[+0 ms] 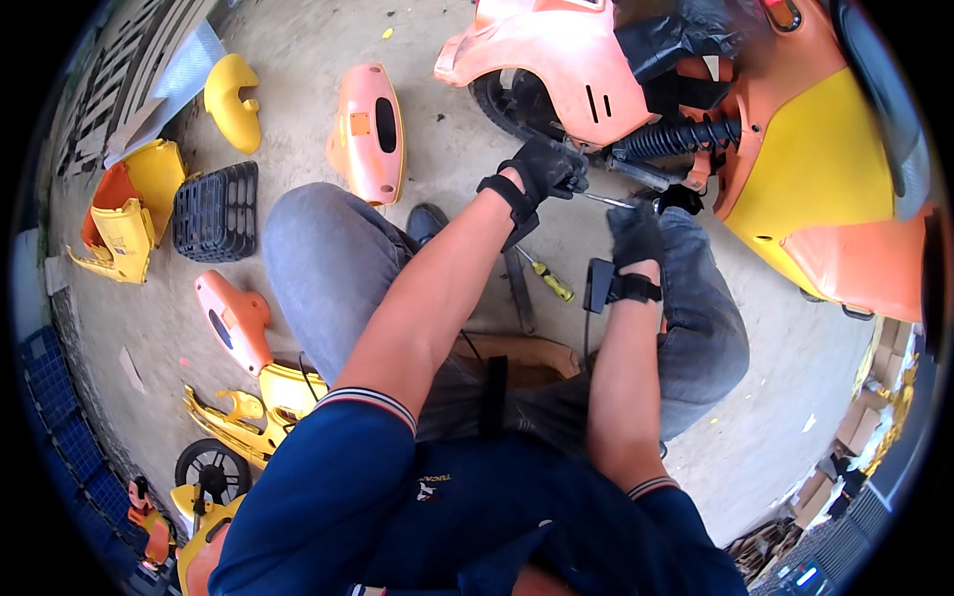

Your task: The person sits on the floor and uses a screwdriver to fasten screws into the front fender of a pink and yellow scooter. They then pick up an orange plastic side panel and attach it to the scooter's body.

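Spanning the gap between the two gloved hands is a thin metal rod (603, 200), lying just below the rear underside of a pink-orange scooter (586, 74) at the far edge of the concrete floor (775, 387). From my remote post I see the left hand (549, 169) with its fingers closed on one end of it, close under the scooter's body. The right hand (636, 233) is at the rod's other end; blur hides its fingers, so I cannot tell whether they clamp it. Just above both hands I make out a black coil shock absorber (686, 136), with a dark wheel (517, 102) to its left and a yellow side panel (815, 164) to its right.

Between the person's knees, I find a screwdriver (553, 281) with a yellow handle lying on the floor beside a dark flat bar (519, 290). Farther left lies a pink cover (370, 129) with a black oval opening. Toward the floor's left edge I see a curved yellow part (232, 104), a black basket (216, 214) and a yellow-orange shell (129, 223), the last two side by side. Nearer the lower left corner are a second pink cover (236, 323) and a spoked black wheel (212, 472). Cardboard boxes (863, 422) line the floor's right edge.
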Tool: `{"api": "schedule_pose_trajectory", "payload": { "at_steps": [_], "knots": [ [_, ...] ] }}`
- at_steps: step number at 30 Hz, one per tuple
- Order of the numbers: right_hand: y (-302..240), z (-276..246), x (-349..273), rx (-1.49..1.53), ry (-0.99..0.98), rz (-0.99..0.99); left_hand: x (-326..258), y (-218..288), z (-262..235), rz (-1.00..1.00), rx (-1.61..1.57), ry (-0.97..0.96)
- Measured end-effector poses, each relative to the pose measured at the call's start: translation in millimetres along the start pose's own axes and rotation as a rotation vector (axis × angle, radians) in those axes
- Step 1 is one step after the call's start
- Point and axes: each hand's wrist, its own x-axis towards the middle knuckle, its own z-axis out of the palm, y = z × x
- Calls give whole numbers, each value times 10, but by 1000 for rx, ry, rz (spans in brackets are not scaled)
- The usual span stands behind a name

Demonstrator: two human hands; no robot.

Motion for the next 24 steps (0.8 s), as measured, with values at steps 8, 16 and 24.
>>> {"api": "schedule_pose_trajectory", "payload": {
  "at_steps": [8, 16, 24],
  "knots": [
    [-1214, 621, -784, -752, -257, -941, -95, 84, 50, -86, -51, -23],
    [-1240, 807, -809, -892, -466, -1021, -160, 109, 76, -77, -24, 5],
    [-1219, 958, -863, -1194, -615, -1084, 83, -115, -6, 37, -231, -40]
  ]
}}
